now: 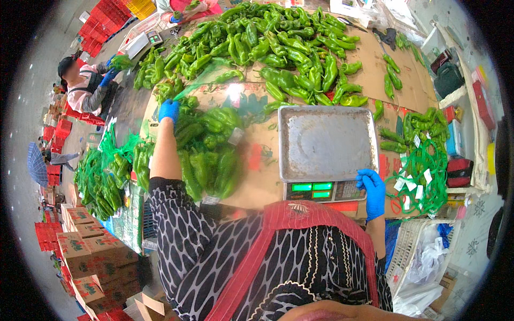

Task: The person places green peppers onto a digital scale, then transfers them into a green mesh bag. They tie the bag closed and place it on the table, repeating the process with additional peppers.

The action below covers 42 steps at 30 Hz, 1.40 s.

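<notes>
My left hand [168, 111], in a blue glove, is closed around green mesh netting [196, 83] that trails up and to the right. Just below and right of it are mesh-bagged green peppers [211, 160], blurred, with white tags; I cannot tell whether that bag hangs from the hand. My right hand [371, 194], also blue-gloved, is at the near right corner of the scale's metal tray [327, 142], beside the keypad [350, 190]. Its fingers are bent and slightly apart with nothing visible in them. The scale's display [312, 187] glows green, and nothing lies on the tray.
Loose green peppers [281, 44] are heaped across the cardboard-covered table [257, 152]. Tagged green net bags [423, 178] lie at right, and filled ones [102, 184] at left. A co-worker [90, 86] holds peppers across the left side. Scissors [351, 24] lie at the far edge.
</notes>
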Each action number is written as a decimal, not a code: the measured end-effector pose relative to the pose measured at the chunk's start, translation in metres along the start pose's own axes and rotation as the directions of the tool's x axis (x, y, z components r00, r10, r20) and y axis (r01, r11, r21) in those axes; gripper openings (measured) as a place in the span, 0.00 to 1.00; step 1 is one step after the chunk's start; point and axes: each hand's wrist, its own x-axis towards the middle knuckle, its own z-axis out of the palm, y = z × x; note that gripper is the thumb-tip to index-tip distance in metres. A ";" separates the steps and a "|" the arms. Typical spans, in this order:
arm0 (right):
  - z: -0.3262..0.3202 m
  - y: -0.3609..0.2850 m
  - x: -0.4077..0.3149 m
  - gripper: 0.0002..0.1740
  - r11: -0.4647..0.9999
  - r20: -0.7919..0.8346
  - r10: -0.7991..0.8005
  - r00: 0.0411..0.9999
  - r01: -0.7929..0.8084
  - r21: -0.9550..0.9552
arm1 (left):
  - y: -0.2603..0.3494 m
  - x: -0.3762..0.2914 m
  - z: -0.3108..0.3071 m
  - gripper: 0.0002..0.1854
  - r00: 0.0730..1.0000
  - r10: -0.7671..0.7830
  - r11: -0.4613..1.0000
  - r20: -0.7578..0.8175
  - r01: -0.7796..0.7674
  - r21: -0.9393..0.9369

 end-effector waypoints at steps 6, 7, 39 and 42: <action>-0.033 0.018 -0.011 0.11 0.994 -0.147 0.086 0.985 -0.094 -0.049 | 0.039 0.002 -0.013 0.22 0.986 0.014 0.826 0.166 -0.105 0.553; -0.033 0.020 -0.008 0.11 0.986 -0.094 -0.002 0.996 -0.013 -0.163 | 0.030 -0.008 -0.019 0.22 0.982 0.080 0.810 0.172 -0.164 0.563; -0.382 0.073 0.319 0.41 0.936 -0.862 -0.280 0.422 -0.080 -0.343 | 0.104 -0.254 -0.022 0.15 0.815 0.579 0.797 -0.018 -0.562 0.220; -0.417 0.037 0.327 0.50 0.877 -0.878 -0.375 0.298 -0.193 -0.440 | 0.127 -0.304 -0.015 0.14 0.854 0.519 0.834 -0.024 -0.500 0.232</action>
